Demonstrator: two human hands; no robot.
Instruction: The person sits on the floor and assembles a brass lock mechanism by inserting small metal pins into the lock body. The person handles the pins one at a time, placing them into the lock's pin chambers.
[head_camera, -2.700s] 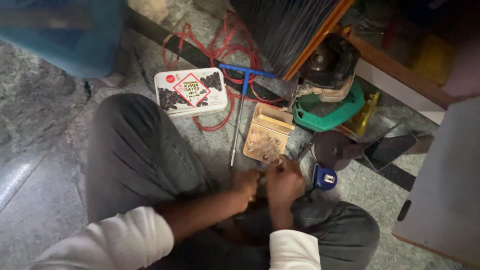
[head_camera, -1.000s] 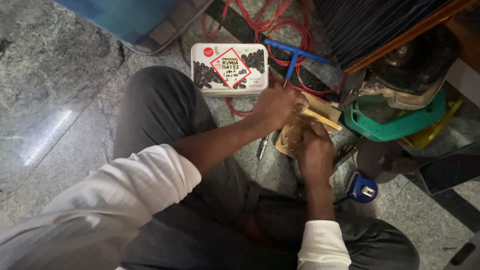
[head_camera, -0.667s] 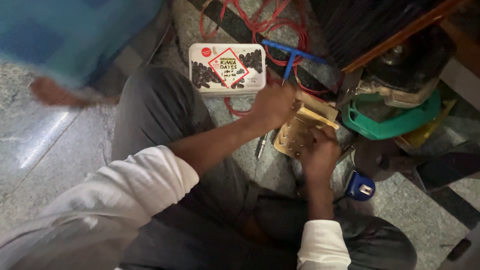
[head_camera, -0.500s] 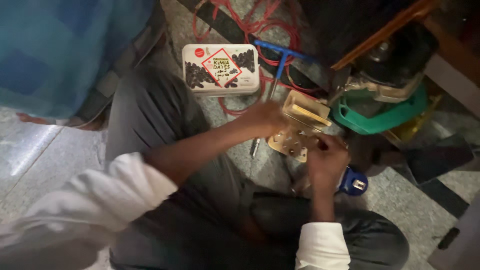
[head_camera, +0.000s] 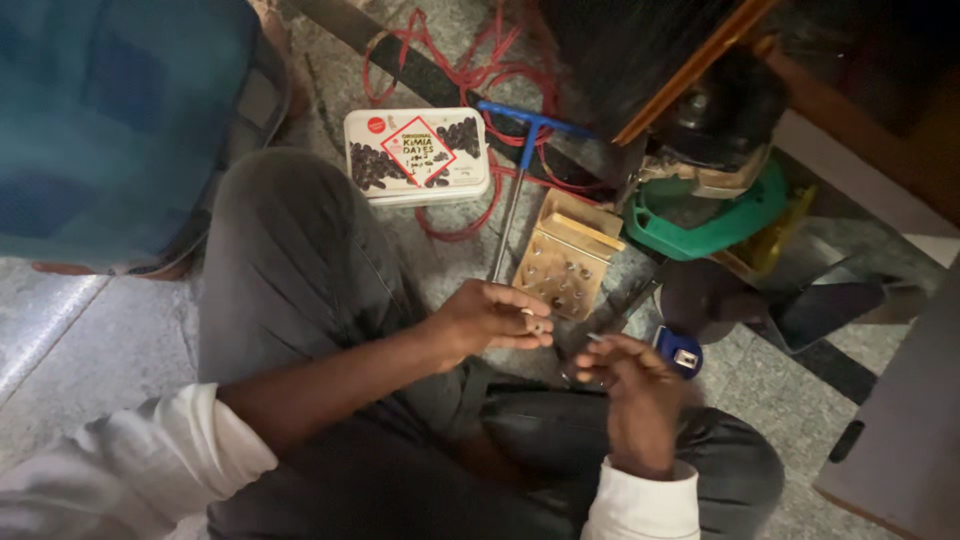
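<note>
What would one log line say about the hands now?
left hand: pinching small metal piece | right hand: holding thin tool | wooden block: on floor beside them

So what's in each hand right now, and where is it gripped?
The left hand pinches a small metal piece between its fingertips. The right hand seems to pinch the end of a thin metal rod; that grip is too dim to confirm.

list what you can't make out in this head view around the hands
- Small silvery piece in the left hand: too small to identify.
- Right hand grip: fingers curl over it; contents hidden.
- Pale wooden box with rows of holes: contents dim and tiny.
- Dark round object above the green plastic ring: in shadow.
- Blue cloth shape: blurred, cut by the frame edge.
</note>
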